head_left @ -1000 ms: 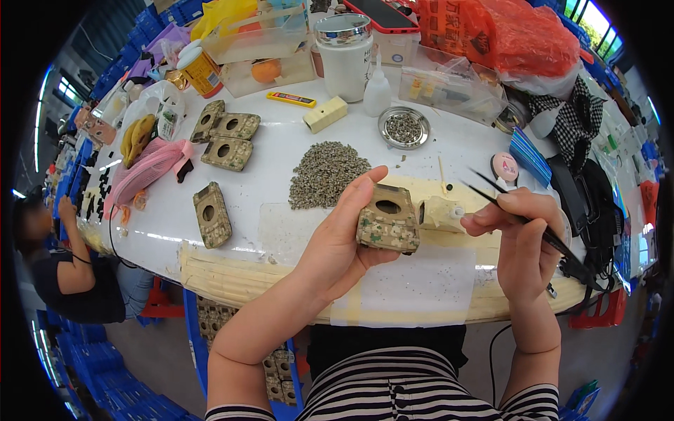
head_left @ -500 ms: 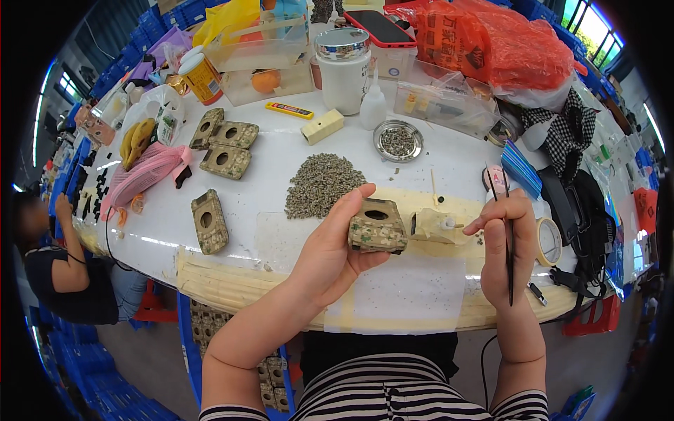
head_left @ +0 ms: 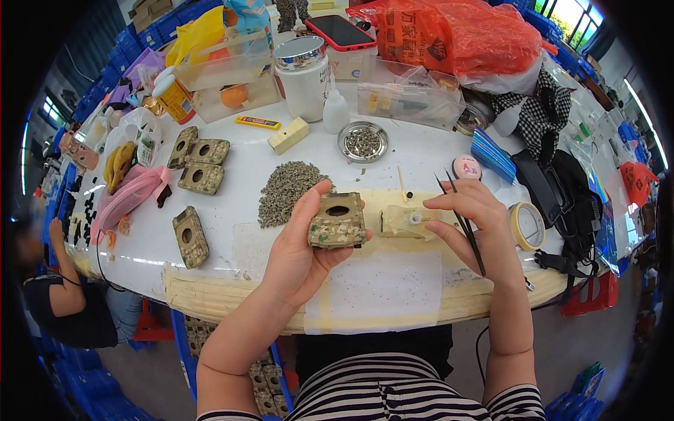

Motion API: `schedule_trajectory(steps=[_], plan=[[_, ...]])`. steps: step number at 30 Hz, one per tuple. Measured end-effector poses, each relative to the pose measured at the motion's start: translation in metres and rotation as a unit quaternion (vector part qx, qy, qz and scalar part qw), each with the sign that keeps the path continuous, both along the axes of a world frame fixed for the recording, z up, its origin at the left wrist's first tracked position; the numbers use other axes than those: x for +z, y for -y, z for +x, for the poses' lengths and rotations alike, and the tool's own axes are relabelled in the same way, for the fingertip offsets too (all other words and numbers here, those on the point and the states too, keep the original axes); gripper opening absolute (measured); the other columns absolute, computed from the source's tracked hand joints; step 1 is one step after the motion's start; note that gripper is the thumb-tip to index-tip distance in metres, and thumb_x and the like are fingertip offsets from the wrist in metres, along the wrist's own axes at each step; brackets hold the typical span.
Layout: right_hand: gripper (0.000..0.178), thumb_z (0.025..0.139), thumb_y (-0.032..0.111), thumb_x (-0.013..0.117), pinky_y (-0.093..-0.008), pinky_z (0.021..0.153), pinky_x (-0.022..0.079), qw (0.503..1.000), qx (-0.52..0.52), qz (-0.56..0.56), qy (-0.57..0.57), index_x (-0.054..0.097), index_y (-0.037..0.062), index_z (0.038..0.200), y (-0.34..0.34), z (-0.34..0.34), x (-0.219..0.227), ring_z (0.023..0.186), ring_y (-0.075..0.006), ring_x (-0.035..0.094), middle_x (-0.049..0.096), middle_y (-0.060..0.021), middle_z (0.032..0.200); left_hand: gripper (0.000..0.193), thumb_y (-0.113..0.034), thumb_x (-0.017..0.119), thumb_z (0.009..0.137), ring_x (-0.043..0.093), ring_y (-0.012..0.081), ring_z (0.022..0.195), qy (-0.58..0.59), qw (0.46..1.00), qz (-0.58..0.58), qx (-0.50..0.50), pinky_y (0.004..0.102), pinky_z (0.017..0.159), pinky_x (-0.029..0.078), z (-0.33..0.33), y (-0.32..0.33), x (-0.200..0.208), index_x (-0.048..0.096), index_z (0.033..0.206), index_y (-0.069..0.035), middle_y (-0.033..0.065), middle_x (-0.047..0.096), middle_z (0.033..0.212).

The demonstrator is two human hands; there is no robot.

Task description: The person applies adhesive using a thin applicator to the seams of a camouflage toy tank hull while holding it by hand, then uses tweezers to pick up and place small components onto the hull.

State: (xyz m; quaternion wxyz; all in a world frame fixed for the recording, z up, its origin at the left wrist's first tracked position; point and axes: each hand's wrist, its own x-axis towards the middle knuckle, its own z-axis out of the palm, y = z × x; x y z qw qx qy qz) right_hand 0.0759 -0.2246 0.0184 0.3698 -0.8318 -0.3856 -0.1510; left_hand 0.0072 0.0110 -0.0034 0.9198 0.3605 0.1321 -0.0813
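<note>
Since a second ago our right hand (head_left: 472,217) has tipped its pinched tweezers (head_left: 463,224) upright — left hand (head_left: 298,242) grips the camouflage block (head_left: 337,221), just left of those fingers, hole up.

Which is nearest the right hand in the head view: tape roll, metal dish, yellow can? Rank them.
From the right hand, which holds black tweezers:
1. Tape roll, just to its right near the table edge.
2. Metal dish, up and to the left, mid-table, filled with small grey bits.
3. Yellow can, far left at the back of the table.
</note>
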Motion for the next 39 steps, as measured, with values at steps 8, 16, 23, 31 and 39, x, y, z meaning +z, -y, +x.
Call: schedule_trajectory(steps=[8,16,23,31,39], plan=[[0.016,0.068,0.003,0.076,-0.0340,0.074,0.048,1.000,-0.003,0.004,0.021,0.067,0.0028,0.082,-0.003,-0.001,-0.003,0.083,-0.0264,0.062,0.065,-0.0102,0.078,0.042,-0.039,0.036,0.100,0.067,0.0279,0.085,-0.005,1.000,0.022,-0.005,0.0203,0.051,0.058,-0.001,0.001,-0.001,0.036,0.134,-0.013,0.0210,0.053,0.122],[0.017,0.071,-0.001,0.073,-0.0298,0.070,0.047,0.992,0.005,0.126,0.023,0.067,0.0018,0.086,-0.010,-0.019,0.025,0.078,-0.0223,0.062,0.065,-0.0097,0.079,0.045,-0.045,0.036,0.098,0.068,0.0288,0.075,-0.016,0.997,0.057,-0.043,0.0203,0.047,0.055,-0.004,0.003,-0.003,0.040,0.128,-0.012,0.0196,0.057,0.116],[0.009,0.080,0.001,0.068,-0.0255,0.062,0.043,0.968,0.118,0.179,-0.126,0.063,0.0005,0.086,-0.048,-0.025,0.032,0.067,-0.0153,0.054,0.061,-0.0070,0.079,0.046,-0.047,0.036,0.098,0.068,0.0257,0.075,-0.015,0.996,0.059,-0.070,0.0251,0.050,0.056,-0.009,0.006,0.000,0.045,0.125,-0.011,0.0110,0.061,0.103],[0.008,0.095,0.007,0.052,-0.0218,0.067,0.052,0.897,0.124,0.254,-0.339,0.052,-0.0010,0.095,-0.057,-0.032,0.022,0.073,-0.0070,0.060,0.058,-0.0044,0.080,0.048,-0.048,0.036,0.097,0.065,0.0189,0.089,0.002,0.994,0.062,-0.088,0.0334,0.065,0.058,-0.011,0.006,-0.001,0.045,0.126,-0.011,0.0079,0.059,0.107],[0.010,0.095,0.008,0.049,-0.0231,0.068,0.053,0.929,0.137,0.194,-0.284,0.051,-0.0017,0.094,-0.053,-0.029,0.018,0.074,-0.0112,0.063,0.053,-0.0067,0.086,0.047,-0.048,0.035,0.098,0.064,0.0200,0.091,-0.005,0.993,0.070,-0.094,0.0346,0.067,0.056,-0.012,0.006,0.001,0.045,0.125,-0.011,0.0080,0.059,0.106]])
